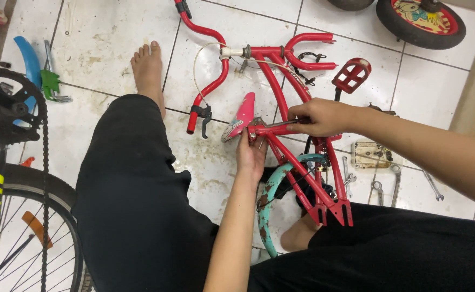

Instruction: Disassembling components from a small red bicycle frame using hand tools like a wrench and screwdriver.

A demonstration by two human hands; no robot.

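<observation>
Head view, looking down at a seated person's lap and a tiled floor (102,38). A small red bicycle frame (297,162) lies across the middle of the frame, its rear fork ends resting near the person's knee at lower right. The right hand (318,116), at centre right, has its grip closed around a slim metal wrench (278,124), whose head meets the seat clamp. The left hand (251,154), just below, has its grip pinched on the frame tube beneath the pink saddle (241,114). A teal mudguard (267,200) curves under the frame. Loose spanners (394,184) lie at right; a black-tyred wheel (26,232) fills the lower left.
</observation>
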